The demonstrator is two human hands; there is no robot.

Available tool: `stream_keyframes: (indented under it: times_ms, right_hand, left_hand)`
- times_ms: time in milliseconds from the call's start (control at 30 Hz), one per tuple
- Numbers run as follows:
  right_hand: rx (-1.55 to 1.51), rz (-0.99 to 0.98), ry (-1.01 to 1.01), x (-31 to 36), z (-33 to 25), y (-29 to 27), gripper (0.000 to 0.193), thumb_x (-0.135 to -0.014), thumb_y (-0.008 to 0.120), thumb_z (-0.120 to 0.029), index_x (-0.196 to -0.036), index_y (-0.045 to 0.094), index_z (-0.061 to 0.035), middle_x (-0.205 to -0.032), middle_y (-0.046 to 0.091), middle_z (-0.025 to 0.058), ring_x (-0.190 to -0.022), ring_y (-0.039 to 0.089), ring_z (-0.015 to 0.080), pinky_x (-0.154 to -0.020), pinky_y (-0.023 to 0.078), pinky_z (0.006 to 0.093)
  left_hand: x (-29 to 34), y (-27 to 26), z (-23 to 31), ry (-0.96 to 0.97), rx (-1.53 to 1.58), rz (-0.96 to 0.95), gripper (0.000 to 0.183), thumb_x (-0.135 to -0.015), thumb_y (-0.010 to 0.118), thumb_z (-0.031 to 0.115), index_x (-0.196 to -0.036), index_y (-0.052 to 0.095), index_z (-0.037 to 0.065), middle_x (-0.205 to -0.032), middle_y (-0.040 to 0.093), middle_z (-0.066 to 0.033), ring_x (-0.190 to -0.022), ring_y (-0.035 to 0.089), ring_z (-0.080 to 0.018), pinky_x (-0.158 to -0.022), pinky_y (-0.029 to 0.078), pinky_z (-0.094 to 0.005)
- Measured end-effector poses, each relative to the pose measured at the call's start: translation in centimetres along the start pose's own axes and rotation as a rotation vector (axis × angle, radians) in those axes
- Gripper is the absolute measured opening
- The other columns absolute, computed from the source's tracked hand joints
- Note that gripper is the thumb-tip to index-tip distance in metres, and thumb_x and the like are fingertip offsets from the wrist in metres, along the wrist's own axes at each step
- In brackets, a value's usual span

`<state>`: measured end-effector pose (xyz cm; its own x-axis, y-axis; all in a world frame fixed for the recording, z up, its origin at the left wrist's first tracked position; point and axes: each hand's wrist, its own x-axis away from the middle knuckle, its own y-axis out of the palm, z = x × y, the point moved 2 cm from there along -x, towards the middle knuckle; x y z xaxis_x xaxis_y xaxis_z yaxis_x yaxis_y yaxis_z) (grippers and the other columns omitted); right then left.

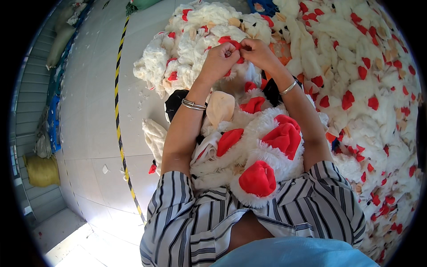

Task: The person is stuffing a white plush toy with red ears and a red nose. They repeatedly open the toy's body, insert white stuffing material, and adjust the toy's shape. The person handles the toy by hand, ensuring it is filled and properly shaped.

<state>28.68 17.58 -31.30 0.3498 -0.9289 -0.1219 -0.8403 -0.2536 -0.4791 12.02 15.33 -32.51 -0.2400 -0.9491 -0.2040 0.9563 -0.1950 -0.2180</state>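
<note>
My left hand [217, 61] and my right hand [260, 55] meet out in front of me, their fingers pinched together. Between them is a red fabric piece [230, 41], part of a white plush skin as far as I can see; my fingers hide the exact grip. Across my lap lie fluffy white plush skins [255, 129] with red fabric parts [282, 139] and a beige fabric oval [220, 108]. Another red plush part [258, 179] rests against my striped shirt.
Beyond my hands rises a heap of white plush skins [153, 66]. A larger pile of red-and-white plush pieces [369, 147] spreads along my right. Left of me, black-and-yellow tape [117, 100] runs over the grey floor [86, 142]. A yellow sack [41, 170] sits at the far left.
</note>
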Motion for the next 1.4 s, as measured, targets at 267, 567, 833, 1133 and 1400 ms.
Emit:
stream_keyframes:
  times_ms: [267, 567, 833, 1133, 1400]
  right_hand:
    - [0.000, 0.055, 0.068, 0.0, 0.0, 0.1, 0.022, -0.081, 0.061, -0.018, -0.089, 0.064, 0.0024, -0.073, 0.063, 0.0077, -0.064, 0.056, 0.0133, -0.059, 0.046, 0.0293]
    - [-0.220, 0.044, 0.186, 0.1, -0.1, -0.3, 0.022, -0.085, 0.062, -0.022, -0.091, 0.066, -0.0010, -0.069, 0.059, 0.0002, -0.062, 0.049, 0.0055, -0.057, 0.041, 0.0230]
    - [-0.751, -0.139, 0.153, 0.5, -1.7, 0.2, 0.019, -0.093, 0.062, -0.022, -0.097, 0.067, -0.0038, -0.079, 0.057, -0.0045, -0.068, 0.045, 0.0040, -0.062, 0.040, 0.0206]
    - [-0.845, -0.079, 0.134, -0.1, -0.7, 0.3, 0.022, -0.092, 0.063, -0.020, -0.104, 0.067, -0.0018, -0.080, 0.060, -0.0004, -0.068, 0.051, 0.0067, -0.066, 0.045, 0.0222]
    - [-0.612, 0.137, -0.029, 0.0, -1.6, -0.5, 0.031, -0.090, 0.064, -0.015, -0.119, 0.060, -0.0036, -0.102, 0.063, 0.0021, -0.091, 0.058, 0.0083, -0.079, 0.046, 0.0225]
  left_hand:
    - [0.0, -0.1, 0.3, 0.010, -0.034, -0.011, 0.015, -0.086, 0.062, 0.014, -0.084, 0.057, 0.000, -0.069, 0.056, 0.0003, -0.063, 0.047, -0.0038, -0.057, 0.041, -0.0223]
    - [-0.1, -0.5, 0.5, 0.033, -0.110, 0.071, 0.015, -0.088, 0.060, 0.014, -0.089, 0.061, 0.000, -0.073, 0.063, -0.0048, -0.066, 0.055, -0.0081, -0.062, 0.046, -0.0253]
    - [-0.5, -1.3, 0.8, -0.012, -0.022, 0.194, 0.013, -0.090, 0.058, 0.012, -0.089, 0.062, 0.000, -0.075, 0.063, -0.0044, -0.067, 0.056, -0.0072, -0.061, 0.046, -0.0231]
    - [-0.1, -1.4, 1.9, -0.014, 0.124, 0.099, 0.016, -0.089, 0.066, 0.018, -0.096, 0.064, 0.004, -0.077, 0.062, 0.0033, -0.066, 0.051, -0.0015, -0.059, 0.042, -0.0178]
    - [-0.2, -1.4, 1.4, -0.029, 0.094, 0.064, 0.012, -0.088, 0.066, 0.015, -0.091, 0.062, 0.004, -0.077, 0.061, 0.0031, -0.066, 0.052, -0.0016, -0.059, 0.043, -0.0184]
